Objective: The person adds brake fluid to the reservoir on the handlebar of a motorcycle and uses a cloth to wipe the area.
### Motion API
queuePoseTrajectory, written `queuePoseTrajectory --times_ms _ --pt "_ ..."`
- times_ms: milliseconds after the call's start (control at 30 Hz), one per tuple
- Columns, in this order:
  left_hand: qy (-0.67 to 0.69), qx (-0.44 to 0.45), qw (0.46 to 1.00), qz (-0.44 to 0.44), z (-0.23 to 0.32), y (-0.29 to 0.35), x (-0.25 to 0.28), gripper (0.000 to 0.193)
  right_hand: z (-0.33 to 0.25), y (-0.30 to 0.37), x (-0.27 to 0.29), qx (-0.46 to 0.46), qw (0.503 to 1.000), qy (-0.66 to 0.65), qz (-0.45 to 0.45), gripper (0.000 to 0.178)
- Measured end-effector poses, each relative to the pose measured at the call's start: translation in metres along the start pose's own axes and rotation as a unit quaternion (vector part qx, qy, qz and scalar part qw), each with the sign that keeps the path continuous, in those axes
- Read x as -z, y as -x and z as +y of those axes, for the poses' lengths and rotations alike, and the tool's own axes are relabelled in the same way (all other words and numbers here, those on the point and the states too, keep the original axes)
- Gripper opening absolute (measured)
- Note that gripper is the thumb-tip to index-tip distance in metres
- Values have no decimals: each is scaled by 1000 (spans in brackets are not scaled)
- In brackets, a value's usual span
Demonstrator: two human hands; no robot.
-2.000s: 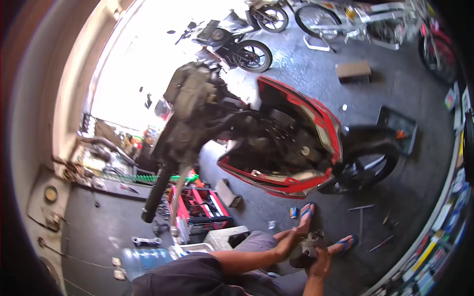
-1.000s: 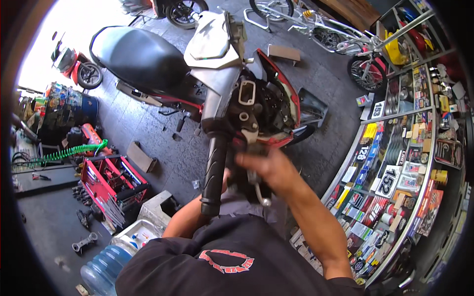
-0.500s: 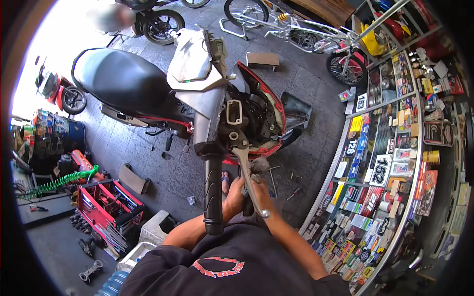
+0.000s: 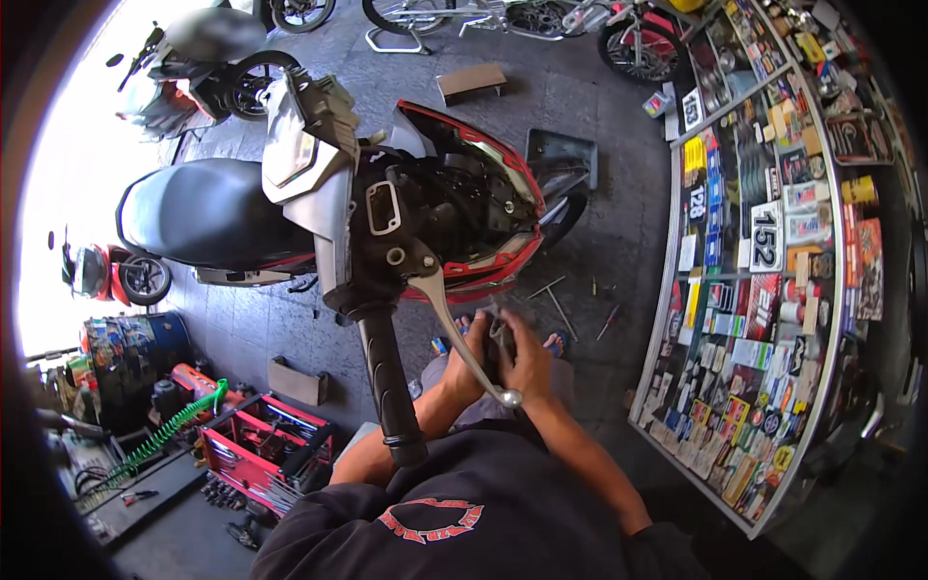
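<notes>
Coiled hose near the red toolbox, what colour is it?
The coiled hose is bright green, clearest in the head view.

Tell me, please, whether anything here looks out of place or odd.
The rectangular reservoir near the handlebar grip appears lidless, and the red front bodywork gapes, exposing its insides. A T-handle tool and a screwdriver lie loose on the floor, where someone might step on them.

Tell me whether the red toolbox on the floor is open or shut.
Open: the red toolbox shows its inside from above, with tools in view and no lid over them.
</notes>
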State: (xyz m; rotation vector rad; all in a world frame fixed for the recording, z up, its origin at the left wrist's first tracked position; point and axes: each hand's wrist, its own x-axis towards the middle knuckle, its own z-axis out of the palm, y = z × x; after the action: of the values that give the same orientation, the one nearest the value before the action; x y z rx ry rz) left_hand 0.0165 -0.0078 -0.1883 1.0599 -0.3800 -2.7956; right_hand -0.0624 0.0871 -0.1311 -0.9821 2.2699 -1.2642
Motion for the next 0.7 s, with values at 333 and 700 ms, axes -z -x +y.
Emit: queuePoseTrajectory --times_ms 333,700 --pt "-43 -85 991 90 69 66 57 23 -23 -92 -60 38 989 79 120 47" --pt "-337 -158 923 98 58 77 73 33 -69 -41 -113 121 963 -208 -122 36"
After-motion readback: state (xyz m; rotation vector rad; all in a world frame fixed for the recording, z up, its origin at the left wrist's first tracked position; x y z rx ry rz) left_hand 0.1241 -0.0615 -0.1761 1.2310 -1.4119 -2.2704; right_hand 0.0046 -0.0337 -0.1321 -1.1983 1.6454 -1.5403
